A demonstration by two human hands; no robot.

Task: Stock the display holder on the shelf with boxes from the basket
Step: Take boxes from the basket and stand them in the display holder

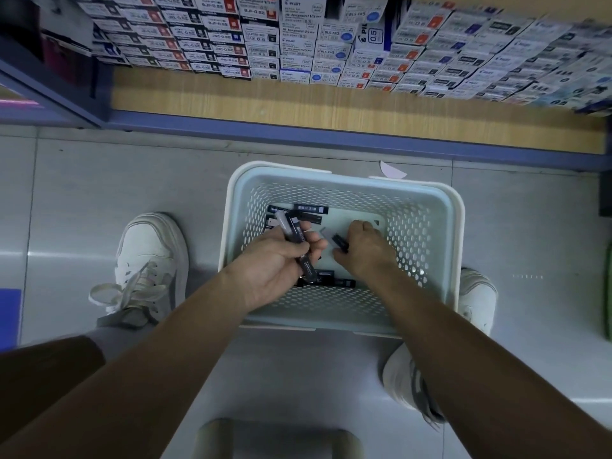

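Both hands inside white perforated basket (455, 207) on floor. Left grip (281, 260) clamped on bundle of slim black boxes (298, 240), long axes roughly toward shelf (331, 101). Right grip (361, 246) pinching one black box (340, 242), lying diagonally.

A grey tiled floor (99, 180) fills most of the view. Two white shoes stand on it, well apart: one (149, 260) on the left with loose laces, the other (477, 296) on the right. A small pale scrap of paper (392, 170) lies near the blue edging (331, 134). A pale stool (278, 438) sits at the bottom edge
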